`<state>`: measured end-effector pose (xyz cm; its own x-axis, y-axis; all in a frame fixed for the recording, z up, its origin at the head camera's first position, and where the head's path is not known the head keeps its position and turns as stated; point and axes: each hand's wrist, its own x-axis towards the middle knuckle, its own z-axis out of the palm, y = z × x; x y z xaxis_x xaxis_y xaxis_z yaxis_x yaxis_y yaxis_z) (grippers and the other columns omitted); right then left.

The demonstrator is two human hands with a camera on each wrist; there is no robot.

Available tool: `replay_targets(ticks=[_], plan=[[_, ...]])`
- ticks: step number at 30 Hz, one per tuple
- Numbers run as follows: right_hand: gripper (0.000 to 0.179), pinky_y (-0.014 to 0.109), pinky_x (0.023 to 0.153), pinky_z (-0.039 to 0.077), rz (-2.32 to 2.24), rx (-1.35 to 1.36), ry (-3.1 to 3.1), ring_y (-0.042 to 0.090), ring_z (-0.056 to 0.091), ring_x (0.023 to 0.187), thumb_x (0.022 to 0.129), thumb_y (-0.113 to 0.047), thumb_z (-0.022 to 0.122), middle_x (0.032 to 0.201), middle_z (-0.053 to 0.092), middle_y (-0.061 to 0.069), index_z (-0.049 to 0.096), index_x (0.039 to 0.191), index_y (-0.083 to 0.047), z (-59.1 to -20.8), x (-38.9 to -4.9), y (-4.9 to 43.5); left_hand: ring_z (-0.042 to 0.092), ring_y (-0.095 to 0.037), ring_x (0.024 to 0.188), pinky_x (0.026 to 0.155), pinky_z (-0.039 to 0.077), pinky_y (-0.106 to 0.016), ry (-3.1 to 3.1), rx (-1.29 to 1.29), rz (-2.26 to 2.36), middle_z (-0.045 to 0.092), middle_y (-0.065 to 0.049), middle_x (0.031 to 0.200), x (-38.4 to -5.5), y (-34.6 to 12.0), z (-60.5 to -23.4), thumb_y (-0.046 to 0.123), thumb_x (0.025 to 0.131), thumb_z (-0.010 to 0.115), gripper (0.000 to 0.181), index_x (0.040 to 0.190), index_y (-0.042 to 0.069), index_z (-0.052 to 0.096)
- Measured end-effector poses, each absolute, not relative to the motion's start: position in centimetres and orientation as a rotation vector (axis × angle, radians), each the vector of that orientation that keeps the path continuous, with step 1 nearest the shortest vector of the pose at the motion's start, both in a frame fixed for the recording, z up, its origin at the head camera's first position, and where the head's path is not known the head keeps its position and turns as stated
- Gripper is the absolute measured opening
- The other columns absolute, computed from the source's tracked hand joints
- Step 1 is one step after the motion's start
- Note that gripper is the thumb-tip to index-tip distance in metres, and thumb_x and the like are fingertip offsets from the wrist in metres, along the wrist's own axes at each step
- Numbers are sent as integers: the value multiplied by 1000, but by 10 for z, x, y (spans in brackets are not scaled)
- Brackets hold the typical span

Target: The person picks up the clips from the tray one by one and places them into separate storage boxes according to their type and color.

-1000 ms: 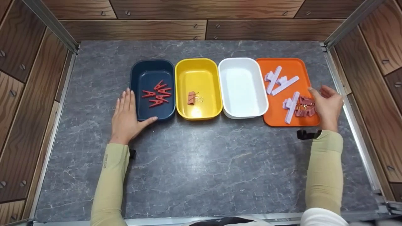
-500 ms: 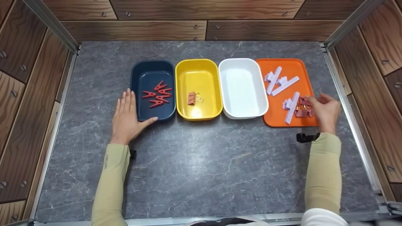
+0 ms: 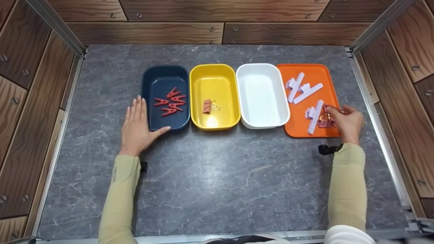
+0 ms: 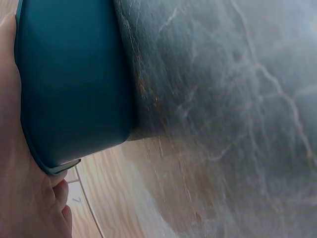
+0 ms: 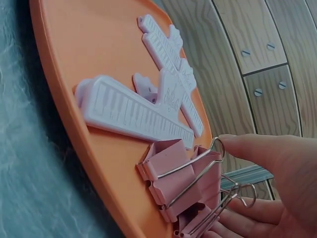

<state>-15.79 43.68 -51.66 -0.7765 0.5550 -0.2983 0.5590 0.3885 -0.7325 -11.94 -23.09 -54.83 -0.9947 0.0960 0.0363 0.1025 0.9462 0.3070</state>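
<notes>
My left hand (image 3: 135, 127) rests against the near left corner of a dark blue bin (image 3: 165, 73), thumb along its front rim and fingers along its side. Red clothespins (image 3: 173, 101) lie inside that bin. Over the right edge of an orange tray (image 3: 313, 133), my right hand (image 3: 349, 122) has its thumb and fingers around the wire handles of a pink binder clip (image 5: 178, 173). In the right wrist view the thumb tip touches a wire loop. Several binder clips are bunched there, partly hidden by the hand. Lilac bag clips (image 3: 315, 116) lie beside them on the tray.
A yellow bin (image 3: 215, 73) holds one pink binder clip (image 3: 207, 106). Right of it stands a white bin (image 3: 261, 95), touching the tray's left side. Wood-patterned panels (image 3: 142, 33) surround the grey marbled table (image 3: 210, 189) at the back and sides.
My right hand has moved left and inward from the tray's right edge, and its thumb and fingers have come onto the binder clips. My left hand has stayed on the blue bin.
</notes>
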Motion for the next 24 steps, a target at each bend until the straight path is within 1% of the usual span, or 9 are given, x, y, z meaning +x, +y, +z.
replay_targets(ticks=[3,5,10,12,14,17,19,22,24], plan=[[93,20,80,54,-1421,1022,2600,15,59,106,84,-51,79,148,50,17,42,155,-4,-519,-160,435,-7,-25,154,123,-9,-36,-3078,-156,-488,-4,-13,169,-119,-231,-548,92,77,46,132,162,2,0],[92,19,77,56,-1424,1012,2598,15,60,104,85,-50,79,146,51,17,42,155,-4,-520,-162,433,-7,-25,154,123,-9,-36,-3078,-158,-490,-4,-14,169,-119,-231,-548,92,77,46,132,162,2,0],[90,28,97,52,-1351,984,2632,25,57,122,87,-51,76,147,52,18,40,156,-5,-523,-167,428,-7,-25,154,123,-8,-36,-3075,-160,-484,-4,-14,169,-120,-231,-548,92,78,46,132,162,2,1],[90,30,101,50,-1339,974,2637,26,56,125,89,-51,74,147,52,18,38,157,-5,-524,-169,427,-7,-25,154,123,-8,-36,-3075,-160,-484,-4,-14,169,-119,-231,-548,92,78,46,132,162,2,1],[89,28,96,53,-1348,971,2641,23,60,117,89,-49,74,144,55,17,39,157,-4,-526,-171,425,-7,-25,154,123,-8,-36,-3077,-158,-488,-4,-14,169,-119,-230,-548,92,77,46,132,162,2,0],[88,26,76,60,-1376,964,2638,13,68,95,87,-48,77,136,58,14,41,156,-5,-527,-173,424,-8,-25,154,122,-9,-35,-3084,-151,-491,-4,-14,169,-119,-230,-548,93,77,46,133,162,2,-1],[88,24,65,61,-1387,950,2649,7,67,80,85,-47,80,131,59,11,44,155,-5,-528,-174,423,-8,-25,154,122,-9,-35,-3087,-147,-492,-5,-14,169,-120,-230,-547,93,77,46,133,162,2,-1],[87,22,59,59,-1404,914,2665,0,64,72,84,-46,81,128,59,10,46,153,-6,-529,-174,423,-7,-25,154,122,-9,-35,-3082,-148,-492,-4,-13,169,-120,-230,-547,93,77,47,132,162,2,1],[87,22,57,59,-1427,900,2661,1,64,68,84,-46,82,126,60,10,47,153,-6,-529,-174,423,-5,-26,154,123,-9,-35,-3075,-153,-495,-4,-13,169,-120,-230,-547,92,77,47,132,162,2,2]])
